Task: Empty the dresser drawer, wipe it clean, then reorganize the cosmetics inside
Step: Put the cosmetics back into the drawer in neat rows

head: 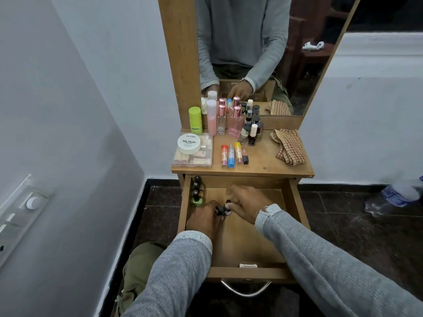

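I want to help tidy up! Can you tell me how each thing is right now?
Drawer: pulled open.
Left hand: holding a small bottle.
Right hand: pinching a white bottle.
Green bottle: standing in the drawer's left corner.
Checked cloth: crumpled on the dresser top.
Lip balm tubes: lying flat.
Pink perfume bottle: upright, capped.

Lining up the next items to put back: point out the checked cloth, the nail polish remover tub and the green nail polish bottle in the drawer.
checked cloth [288,146], head view, middle of the folds
nail polish remover tub [189,143], head view, white lid
green nail polish bottle [197,201], head view, green glass base
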The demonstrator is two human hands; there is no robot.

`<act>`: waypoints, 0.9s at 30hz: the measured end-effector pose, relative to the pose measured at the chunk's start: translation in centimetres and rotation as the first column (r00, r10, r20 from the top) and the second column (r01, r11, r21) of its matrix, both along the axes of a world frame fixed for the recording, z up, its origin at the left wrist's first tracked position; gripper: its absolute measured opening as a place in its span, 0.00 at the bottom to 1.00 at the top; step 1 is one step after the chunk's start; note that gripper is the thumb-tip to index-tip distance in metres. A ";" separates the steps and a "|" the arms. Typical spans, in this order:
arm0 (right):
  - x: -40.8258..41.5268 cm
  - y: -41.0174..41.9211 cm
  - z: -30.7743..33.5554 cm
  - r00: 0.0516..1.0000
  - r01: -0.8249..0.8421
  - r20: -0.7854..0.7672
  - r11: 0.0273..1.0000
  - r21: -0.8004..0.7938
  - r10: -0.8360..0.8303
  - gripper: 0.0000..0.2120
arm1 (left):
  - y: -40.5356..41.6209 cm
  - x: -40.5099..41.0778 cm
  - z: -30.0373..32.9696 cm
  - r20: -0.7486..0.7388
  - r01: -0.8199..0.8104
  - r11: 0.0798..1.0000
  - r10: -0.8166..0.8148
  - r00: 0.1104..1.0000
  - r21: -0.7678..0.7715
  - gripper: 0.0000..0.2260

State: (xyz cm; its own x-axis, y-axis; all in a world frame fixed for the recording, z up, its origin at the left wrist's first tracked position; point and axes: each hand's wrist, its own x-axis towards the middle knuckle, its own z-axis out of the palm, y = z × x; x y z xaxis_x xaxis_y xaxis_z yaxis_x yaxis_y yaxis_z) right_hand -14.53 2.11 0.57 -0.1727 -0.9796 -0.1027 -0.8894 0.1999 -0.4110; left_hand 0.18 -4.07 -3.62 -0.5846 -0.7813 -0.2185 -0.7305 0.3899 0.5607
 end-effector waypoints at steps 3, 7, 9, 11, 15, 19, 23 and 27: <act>-1.4 -0.3 2.1 0.998 0.007 -0.053 0.981 -0.192 -0.018 0.07 | -0.1 0.0 -0.1 0.006 0.007 1.000 -0.007 1.000 0.007 0.07; -4.5 -1.9 6.3 0.971 0.220 0.023 0.849 -0.481 -0.238 0.05 | -0.1 0.1 -0.2 0.013 0.002 1.000 -0.002 1.000 0.005 0.07; -6.1 -3.1 7.9 0.933 0.342 0.069 0.810 -0.476 -0.353 0.09 | 0.0 0.0 -0.1 0.023 0.003 1.000 -0.003 1.000 -0.002 0.08; -7.5 -4.5 8.7 0.918 0.378 0.050 0.832 -0.407 -0.393 0.15 | 0.1 0.1 -0.2 0.024 -0.003 1.000 0.003 1.000 -0.007 0.08; -9.0 -6.4 9.3 0.919 0.322 -0.122 0.892 -0.317 -0.375 0.16 | 0.1 0.1 -0.1 0.042 -0.013 1.000 0.013 0.999 -0.010 0.09; -9.2 -7.1 9.0 0.912 0.302 -0.187 0.906 -0.295 -0.365 0.12 | 0.0 0.0 0.0 0.059 -0.002 1.000 0.001 0.998 0.010 0.09; -9.3 -7.1 8.6 0.911 0.331 -0.155 0.902 -0.277 -0.382 0.10 | 0.0 0.0 0.1 0.073 0.006 0.999 -0.009 0.997 0.032 0.10; -8.8 -5.7 9.5 0.900 0.379 -0.104 0.878 -0.292 -0.423 0.07 | -0.1 0.0 0.0 0.083 0.000 0.999 -0.004 0.997 0.046 0.12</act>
State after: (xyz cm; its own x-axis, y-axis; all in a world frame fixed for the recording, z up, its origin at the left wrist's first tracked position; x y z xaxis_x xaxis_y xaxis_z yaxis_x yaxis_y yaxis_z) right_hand -23.36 -3.64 10.05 -0.5487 -0.8101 0.2064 -0.8131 0.4598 -0.3569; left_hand 0.23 -4.21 -3.61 -0.5649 -0.7681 -0.3015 -0.7743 0.3670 0.5156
